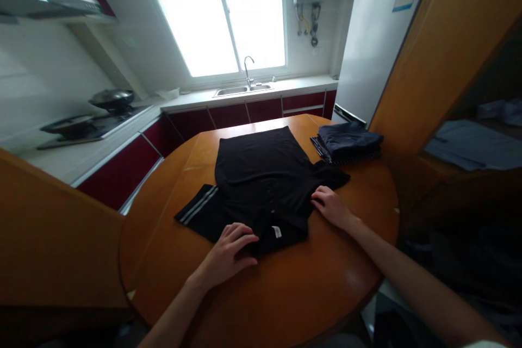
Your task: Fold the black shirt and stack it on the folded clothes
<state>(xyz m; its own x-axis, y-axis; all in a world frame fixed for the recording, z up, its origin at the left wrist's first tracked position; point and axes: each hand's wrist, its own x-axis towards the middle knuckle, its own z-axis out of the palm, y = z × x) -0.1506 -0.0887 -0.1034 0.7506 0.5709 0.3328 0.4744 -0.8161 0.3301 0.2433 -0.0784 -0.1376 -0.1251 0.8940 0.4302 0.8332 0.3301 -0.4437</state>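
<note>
So, 12 o'clock being the window side, a black short-sleeved fabric shirt (261, 163) with a buttoned placket is spread out mid-way across a round orange-brown wooden table (155, 250). The hem's pointed at 12 and the neck at 6, presumably so the collar end can be reached easily. The sleeve with two pale stripes (198, 205) is splayed towards 9, the other towards 2, likely so the cloth lies fairly flat.

The bare left hand (234, 250) is set by the collar around 7, fingers loosely curled and thumb spread apart. The bare right hand (328, 205) is rested at the shoulder edge near 3, fingers bent; whether any cloth is pinched there can't be told. A folded stack of dark navy and black clothes (346, 141) is parked around 1 to 2, probably just to be clear of the spread sleeve.

Hard to make out: the small white fabric label (277, 232) can't be read, the stack's lower layers are mostly hidden, and both forearms are cut off by the frame.
</note>
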